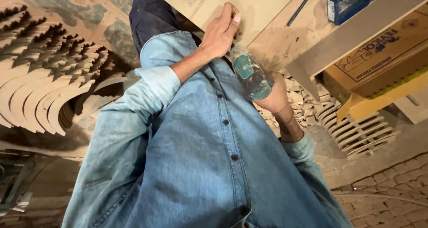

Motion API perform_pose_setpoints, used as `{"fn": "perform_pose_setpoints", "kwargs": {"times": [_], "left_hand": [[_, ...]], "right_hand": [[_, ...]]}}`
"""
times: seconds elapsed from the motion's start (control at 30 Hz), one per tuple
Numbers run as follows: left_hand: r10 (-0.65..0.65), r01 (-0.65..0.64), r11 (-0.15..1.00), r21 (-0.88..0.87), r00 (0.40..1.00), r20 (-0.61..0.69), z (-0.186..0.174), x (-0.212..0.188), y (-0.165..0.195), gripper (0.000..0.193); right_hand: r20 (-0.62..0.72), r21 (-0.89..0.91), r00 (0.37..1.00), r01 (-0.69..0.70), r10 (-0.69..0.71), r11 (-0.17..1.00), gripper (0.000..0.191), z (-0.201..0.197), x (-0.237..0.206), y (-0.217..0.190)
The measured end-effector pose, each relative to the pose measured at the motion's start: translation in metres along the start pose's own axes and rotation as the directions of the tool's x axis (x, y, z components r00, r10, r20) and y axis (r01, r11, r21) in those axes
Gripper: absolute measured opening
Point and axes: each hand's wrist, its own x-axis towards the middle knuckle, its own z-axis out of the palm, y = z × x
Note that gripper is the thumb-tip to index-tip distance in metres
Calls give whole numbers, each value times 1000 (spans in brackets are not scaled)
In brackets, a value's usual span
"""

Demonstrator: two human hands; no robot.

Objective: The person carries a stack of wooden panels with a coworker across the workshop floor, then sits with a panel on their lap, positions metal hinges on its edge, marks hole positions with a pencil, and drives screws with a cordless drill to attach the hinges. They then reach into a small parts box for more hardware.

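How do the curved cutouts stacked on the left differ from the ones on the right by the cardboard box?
The left stack of curved cutouts is larger, broad brown arcs fanned out in deep shadow. The right stack of curved cutouts is smaller, thin pale strips lying beneath the cardboard box. Both are layered curved board pieces.

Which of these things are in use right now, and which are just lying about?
In use:
left hand pressed on the flat brown board
right hand gripping a green-patched tool

Lying about:
stacked curved wood cutouts
slatted cutouts
cardboard box
blue box
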Motion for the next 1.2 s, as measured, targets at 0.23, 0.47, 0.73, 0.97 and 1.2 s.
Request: {"fn": "perform_pose_setpoints", "kwargs": {"times": [0.23,0.47,0.73,0.97,1.2], "left_hand": [[-3,3,1000,29,1000,4,-3,2,3,26],[17,-17,999,29,1000,-1,-6,1,5,28],[19,-19,998,53,1000,14,-3,2,1,32],[-25,25,1000,9,999,35,2,4,-4,30],[-116,163,909,-384,983,142,10,7,-25,26]], "right_hand": [[-51,-164,998,35,-44,986,65,3,5,12],[41,-195,999,-14,22,981,53,-3,13,3],[42,-211,999,-3,12,977,44,-8,18,-5],[19,-56,1000,-7,8,998,44,-6,11,9],[-180,-244,976,75,-121,967,73,25,-43,92]]}}
